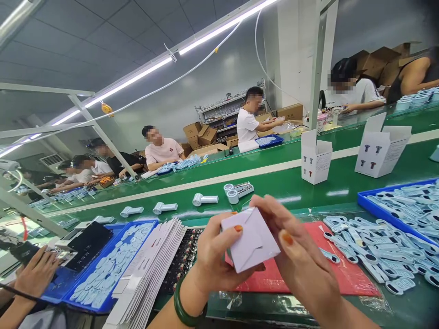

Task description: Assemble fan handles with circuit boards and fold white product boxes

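A small white carton (254,240) is in front of me, its folded bottom or top panels facing me. Gripping it from the left is my left hand (216,256), the thumb flat on the panel and fingers beneath; a green bangle circles that wrist. My right hand (302,260) cups the carton's right side, fingers reaching behind its upper corner and thumb at its right corner. A red mat (343,269) lies under the hands. Left of them leans a stack of flat white carton blanks (147,269), beside dark circuit boards (180,260).
Two upright open cartons (315,160) (380,153) stand on the green belt (284,192). Light-blue parts (366,246) pile at right beside a blue tray (363,201). Another blue tray (111,292) is left. A neighbour's hand (36,272) works far left; several people sit opposite.
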`<control>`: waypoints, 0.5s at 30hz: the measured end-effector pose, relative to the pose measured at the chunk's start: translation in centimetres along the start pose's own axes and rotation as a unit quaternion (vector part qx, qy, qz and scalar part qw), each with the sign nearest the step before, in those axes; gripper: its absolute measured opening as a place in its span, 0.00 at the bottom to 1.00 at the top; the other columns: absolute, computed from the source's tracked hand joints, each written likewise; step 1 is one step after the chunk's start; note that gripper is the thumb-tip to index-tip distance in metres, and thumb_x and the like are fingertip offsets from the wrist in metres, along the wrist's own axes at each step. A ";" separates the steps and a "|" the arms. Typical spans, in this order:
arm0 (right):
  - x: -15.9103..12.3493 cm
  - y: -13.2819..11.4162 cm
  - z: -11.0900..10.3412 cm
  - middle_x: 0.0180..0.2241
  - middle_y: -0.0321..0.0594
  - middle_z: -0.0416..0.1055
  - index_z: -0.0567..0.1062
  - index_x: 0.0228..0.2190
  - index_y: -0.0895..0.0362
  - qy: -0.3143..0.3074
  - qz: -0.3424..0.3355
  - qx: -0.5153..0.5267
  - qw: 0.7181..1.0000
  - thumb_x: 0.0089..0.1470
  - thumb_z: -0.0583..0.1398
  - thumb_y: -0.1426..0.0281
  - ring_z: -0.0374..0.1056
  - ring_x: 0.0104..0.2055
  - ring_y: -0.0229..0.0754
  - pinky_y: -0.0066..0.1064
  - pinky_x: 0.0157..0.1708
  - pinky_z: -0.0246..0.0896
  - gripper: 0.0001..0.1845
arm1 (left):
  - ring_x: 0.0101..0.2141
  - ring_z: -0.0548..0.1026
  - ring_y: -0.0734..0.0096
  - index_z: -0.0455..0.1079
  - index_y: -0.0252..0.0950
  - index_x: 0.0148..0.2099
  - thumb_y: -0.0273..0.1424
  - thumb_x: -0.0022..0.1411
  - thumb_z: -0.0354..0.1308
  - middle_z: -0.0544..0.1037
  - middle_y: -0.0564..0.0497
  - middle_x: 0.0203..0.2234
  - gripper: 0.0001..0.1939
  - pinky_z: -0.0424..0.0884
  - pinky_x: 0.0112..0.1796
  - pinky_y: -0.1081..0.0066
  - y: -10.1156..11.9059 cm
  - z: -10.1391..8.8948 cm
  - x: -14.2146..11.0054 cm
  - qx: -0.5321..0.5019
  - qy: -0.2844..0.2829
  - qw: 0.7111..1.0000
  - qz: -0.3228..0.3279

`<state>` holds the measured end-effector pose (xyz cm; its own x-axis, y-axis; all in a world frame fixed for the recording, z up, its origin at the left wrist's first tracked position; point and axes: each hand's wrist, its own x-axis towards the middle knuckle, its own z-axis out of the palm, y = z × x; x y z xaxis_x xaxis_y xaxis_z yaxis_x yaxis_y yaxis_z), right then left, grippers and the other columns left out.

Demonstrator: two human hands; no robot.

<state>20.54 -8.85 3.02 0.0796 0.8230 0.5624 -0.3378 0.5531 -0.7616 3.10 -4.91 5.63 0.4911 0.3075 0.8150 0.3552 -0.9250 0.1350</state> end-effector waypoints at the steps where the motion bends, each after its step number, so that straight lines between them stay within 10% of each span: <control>1: 0.1 0.0 -0.2 0.68 0.40 0.53 0.56 0.67 0.41 -0.025 -0.021 -0.010 0.999 0.66 0.54 0.52 0.49 0.69 0.55 0.51 0.66 0.51 0.31 | 0.48 0.74 0.55 0.54 0.50 0.62 0.46 0.54 0.69 0.71 0.44 0.48 0.40 0.75 0.43 0.55 0.2 -0.1 0.1 -0.007 0.030 0.999 -0.014; 7: 0.6 2.6 -1.7 0.65 0.43 0.54 0.52 0.68 0.43 -0.131 -0.120 -0.161 0.971 0.58 0.62 0.49 0.53 0.66 0.58 0.48 0.64 0.52 0.44 | 0.54 0.72 0.51 0.54 0.48 0.52 0.64 0.59 0.48 0.69 0.43 0.53 0.31 0.74 0.48 0.49 2.1 0.6 -0.6 -0.215 0.064 0.953 -0.202; 15: -0.3 4.3 -2.6 0.62 0.50 0.55 0.52 0.69 0.51 -0.190 -0.198 -0.289 0.917 0.58 0.65 0.61 0.56 0.62 0.58 0.47 0.61 0.58 0.45 | 0.55 0.71 0.59 0.67 0.44 0.49 0.31 0.59 0.62 0.73 0.51 0.52 0.15 0.69 0.55 0.60 3.8 1.3 -2.3 -0.506 0.148 0.733 -0.431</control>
<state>21.50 -6.41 -1.27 -0.2805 0.4993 0.8198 0.2102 0.8653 -0.4551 4.36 -8.86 3.51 0.1848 0.9509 0.2484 -0.4122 -0.1544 0.8979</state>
